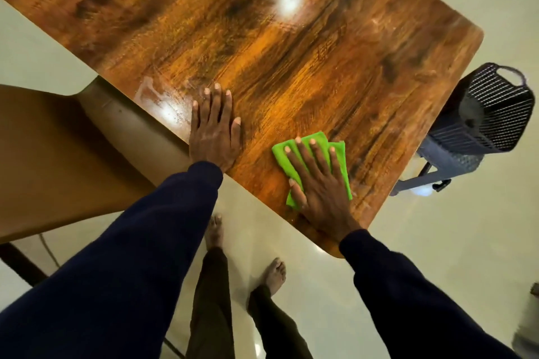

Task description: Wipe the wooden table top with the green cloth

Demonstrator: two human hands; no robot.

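The wooden table top (277,46) fills the upper middle of the view, with glare spots and faint smears on its sheen. A folded green cloth (339,154) lies near the table's near right corner. My right hand (318,181) presses flat on the cloth with fingers spread and straight, covering most of it. My left hand (214,128) rests flat on the bare wood by the near left edge, fingers straight and together. Both arms wear dark blue sleeves.
A brown chair seat (52,154) stands at the left, tucked against the table edge. A dark grey slatted basket on a stand (490,114) sits on the floor right of the table. My bare feet (274,274) stand on the pale glossy floor below the table corner.
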